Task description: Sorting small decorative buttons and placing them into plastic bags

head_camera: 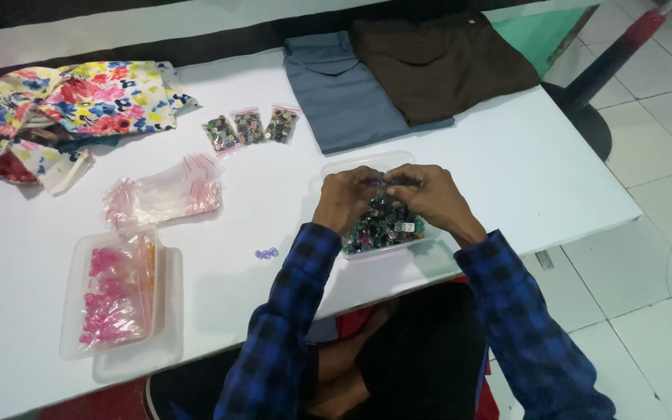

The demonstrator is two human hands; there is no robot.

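Head view. At centre of the frame, a clear plastic tub [367, 165] on the white counter [507, 171], heaped with small dark, greenish and multicoloured buttons [383, 225]. Over the heap, left hand [345, 198] and right hand [429, 194] brought together, fingertips meeting above the tub; fingers of both curled inward, seemingly pinching something small and clear between them, too small to identify.

At lower left, a second clear tub [110, 295] resting on its lid, filled with pink pieces in small bags. Above it, a loose pile of empty clear zip bags [165, 194] with red strips. At upper centre, three small filled bags [250, 126] of dark buttons, side by side, apart from the tub. Between the two tubs, a few tiny purple buttons [267, 253] lying loose.

At upper left, crumpled floral fabric [64, 105]. At upper right, folded grey-blue trousers [344, 89] touching a folded brown garment [437, 66], both reaching the far edge.

Near edge of the counter running just below the central tub; right edge ending well right of the hands, tiled floor [655, 202] beyond. Bare counter between the tubs and to the right of the hands.
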